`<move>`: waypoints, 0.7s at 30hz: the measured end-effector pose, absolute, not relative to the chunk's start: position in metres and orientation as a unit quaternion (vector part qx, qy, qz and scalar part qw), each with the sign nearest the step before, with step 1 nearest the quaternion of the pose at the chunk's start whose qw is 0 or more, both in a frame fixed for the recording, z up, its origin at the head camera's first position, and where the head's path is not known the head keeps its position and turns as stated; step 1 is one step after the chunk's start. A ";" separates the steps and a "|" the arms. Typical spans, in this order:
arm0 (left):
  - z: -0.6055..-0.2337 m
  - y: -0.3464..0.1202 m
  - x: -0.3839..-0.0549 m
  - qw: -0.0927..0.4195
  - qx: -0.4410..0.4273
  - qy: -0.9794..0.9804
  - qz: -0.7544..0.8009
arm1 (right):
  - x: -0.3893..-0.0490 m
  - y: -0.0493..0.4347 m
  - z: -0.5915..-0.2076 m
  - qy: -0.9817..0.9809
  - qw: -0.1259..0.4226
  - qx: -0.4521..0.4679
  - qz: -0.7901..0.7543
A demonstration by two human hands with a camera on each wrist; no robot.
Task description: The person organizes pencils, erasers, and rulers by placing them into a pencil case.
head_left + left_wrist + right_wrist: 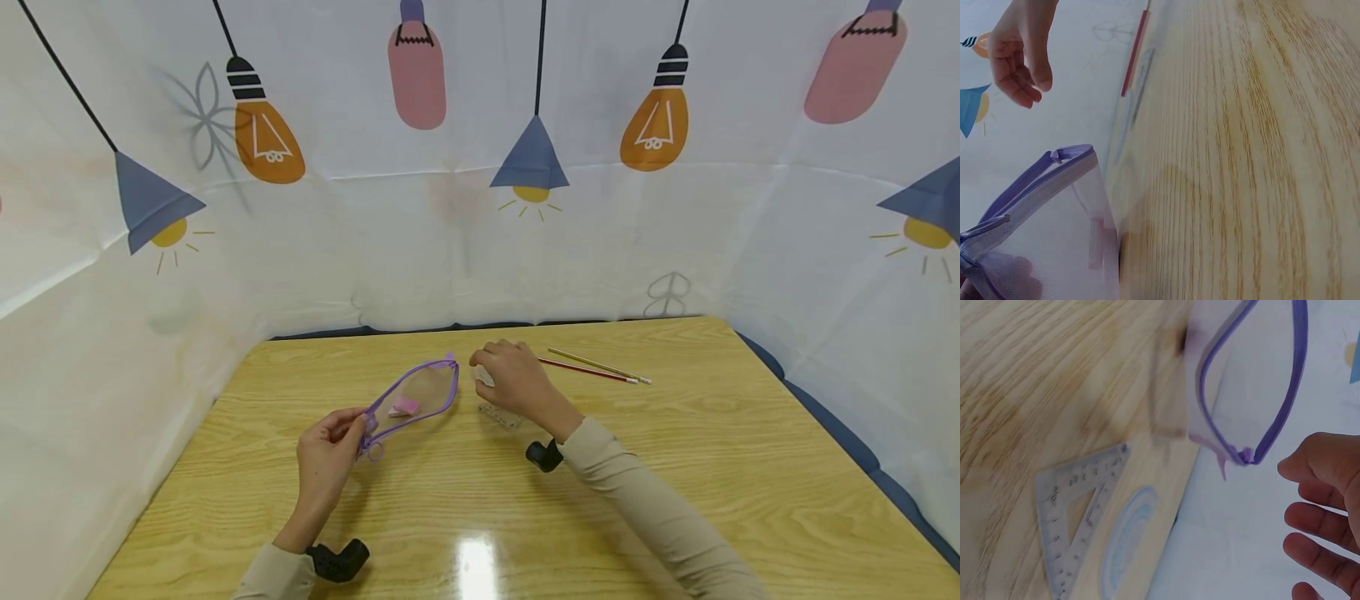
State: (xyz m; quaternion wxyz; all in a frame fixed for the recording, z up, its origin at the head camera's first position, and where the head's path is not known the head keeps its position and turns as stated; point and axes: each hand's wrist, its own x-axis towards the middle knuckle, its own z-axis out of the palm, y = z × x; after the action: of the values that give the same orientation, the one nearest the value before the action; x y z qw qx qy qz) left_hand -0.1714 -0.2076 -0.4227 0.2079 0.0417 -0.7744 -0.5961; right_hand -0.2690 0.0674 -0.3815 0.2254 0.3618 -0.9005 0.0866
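My left hand point(326, 454) pinches a see-through mesh pouch point(1054, 231) by one end of its purple zip edge. The pouch is unzipped, its mouth spread wide, and a small pink piece point(406, 406) shows inside. My right hand point(513, 379) hovers past the pouch's far end, fingers loosely bent and thumb apart, with nothing in its grasp. Below it on the table lie a clear set square point(1050, 515) and a clear protractor point(1110, 556) with a bluish tint. In the head view the right hand partly covers the protractor.
To the right of my right hand, a red pencil point(588, 369) and a gold pencil point(600, 364) lie close together on the wooden table point(420, 517). A white curtain point(360, 242) printed with lamps stands behind the table and along both sides.
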 end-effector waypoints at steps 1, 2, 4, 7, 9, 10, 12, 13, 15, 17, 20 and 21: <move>-0.423 -0.208 -0.172 0.208 0.043 -0.776 -0.594 | -0.269 0.069 -0.382 -0.903 0.218 0.360 0.087; -0.422 -0.208 -0.171 0.207 0.044 -0.777 -0.593 | -0.269 0.071 -0.383 -0.905 0.211 0.360 0.089; -0.422 -0.208 -0.171 0.206 0.048 -0.779 -0.591 | -0.269 0.075 -0.384 -0.909 0.193 0.358 0.090; -0.422 -0.208 -0.172 0.204 0.053 -0.779 -0.591 | -0.268 0.079 -0.385 -0.915 0.167 0.355 0.088; -0.422 -0.208 -0.172 0.205 0.055 -0.777 -0.593 | -0.268 0.082 -0.387 -0.919 0.155 0.353 0.082; -0.421 -0.208 -0.172 0.205 0.056 -0.775 -0.595 | -0.267 0.083 -0.388 -0.920 0.150 0.352 0.078; -0.421 -0.208 -0.172 0.204 0.058 -0.774 -0.596 | -0.267 0.085 -0.390 -0.923 0.140 0.351 0.073; -0.421 -0.208 -0.172 0.203 0.058 -0.774 -0.597 | -0.267 0.086 -0.391 -0.924 0.134 0.350 0.071; -0.421 -0.208 -0.172 0.202 0.060 -0.773 -0.598 | -0.266 0.088 -0.393 -0.927 0.122 0.348 0.068; -0.421 -0.208 -0.172 0.201 0.060 -0.773 -0.599 | -0.266 0.089 -0.395 -0.929 0.111 0.347 0.067; -0.421 -0.209 -0.172 0.202 0.059 -0.772 -0.600 | -0.266 0.091 -0.399 -0.932 0.096 0.344 0.064; -0.421 -0.209 -0.172 0.202 0.059 -0.771 -0.601 | -0.266 0.091 -0.401 -0.933 0.090 0.343 0.062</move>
State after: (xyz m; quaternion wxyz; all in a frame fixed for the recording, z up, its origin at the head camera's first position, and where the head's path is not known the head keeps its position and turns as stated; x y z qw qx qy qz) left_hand -0.1719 -0.2087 -0.4211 0.2018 0.0585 -0.7710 -0.6012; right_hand -0.2655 0.0910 -0.4010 0.0900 0.3433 -0.9328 0.0624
